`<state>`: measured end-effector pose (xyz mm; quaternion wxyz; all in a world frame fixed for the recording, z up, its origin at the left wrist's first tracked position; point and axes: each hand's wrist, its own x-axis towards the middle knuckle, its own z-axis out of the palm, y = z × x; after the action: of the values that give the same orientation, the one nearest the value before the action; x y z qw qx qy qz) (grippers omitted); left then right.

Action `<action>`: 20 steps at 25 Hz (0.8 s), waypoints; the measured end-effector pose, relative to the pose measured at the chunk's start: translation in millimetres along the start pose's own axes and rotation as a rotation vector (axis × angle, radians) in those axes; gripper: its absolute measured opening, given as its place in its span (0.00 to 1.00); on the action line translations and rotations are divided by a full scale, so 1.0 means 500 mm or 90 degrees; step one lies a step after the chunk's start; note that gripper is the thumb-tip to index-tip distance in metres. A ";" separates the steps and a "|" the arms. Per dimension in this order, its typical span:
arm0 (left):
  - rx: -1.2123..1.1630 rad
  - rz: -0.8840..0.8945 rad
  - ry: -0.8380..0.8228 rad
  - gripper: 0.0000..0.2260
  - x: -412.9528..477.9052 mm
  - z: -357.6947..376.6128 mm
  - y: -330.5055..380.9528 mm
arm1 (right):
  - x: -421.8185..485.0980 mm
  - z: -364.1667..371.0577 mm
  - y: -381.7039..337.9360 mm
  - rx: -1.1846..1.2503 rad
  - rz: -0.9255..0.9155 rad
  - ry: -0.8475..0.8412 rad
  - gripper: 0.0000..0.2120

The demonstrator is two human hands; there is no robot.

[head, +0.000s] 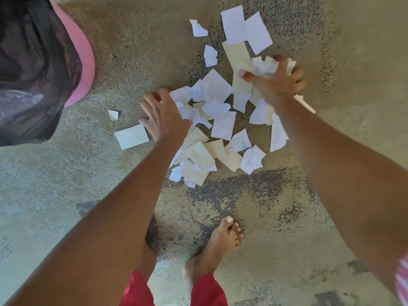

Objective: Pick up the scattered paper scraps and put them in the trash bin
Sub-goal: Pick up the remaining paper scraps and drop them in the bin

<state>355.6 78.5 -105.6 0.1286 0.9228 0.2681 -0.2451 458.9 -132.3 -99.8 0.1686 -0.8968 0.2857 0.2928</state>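
Looks domestic: bare floor, home or porch, can't tell which.
Worn speckled concrete floor (276,228), barefoot person (217,241), pink trash bin (82,56) with black liner (33,62).

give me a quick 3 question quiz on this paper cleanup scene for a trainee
1. True or false: the right hand is closed around a bunch of crumpled scraps.
2. Where is the trash bin relative to the paper pile? A) behind the person B) to the pile's left C) to the pile's right
3. Fill in: the left hand is spread over the pile's ____ edge.

Key
1. True
2. B; pink rim, dark bag liner
3. Left; whether it grips any paper is not clear
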 end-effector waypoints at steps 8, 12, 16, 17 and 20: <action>-0.027 0.107 -0.119 0.34 0.004 -0.013 -0.006 | -0.124 0.087 -0.032 0.062 -0.071 -0.087 0.47; -0.050 0.131 -0.157 0.35 0.015 -0.025 -0.015 | -0.091 0.057 0.022 0.080 -0.071 0.047 0.46; -0.003 0.153 -0.128 0.34 0.009 -0.021 -0.006 | -0.085 0.067 0.039 0.047 -0.009 -0.006 0.57; 0.008 0.157 -0.118 0.33 0.006 -0.017 -0.004 | -0.093 0.076 0.032 0.041 -0.014 -0.015 0.58; 0.021 0.156 -0.106 0.30 -0.001 -0.011 0.002 | -0.122 0.107 0.013 0.018 -0.046 -0.035 0.55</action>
<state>358.0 79.7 -100.4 0.1642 0.9270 0.1380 -0.3076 391.3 -87.1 -104.1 0.1993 -0.8959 0.2522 0.3068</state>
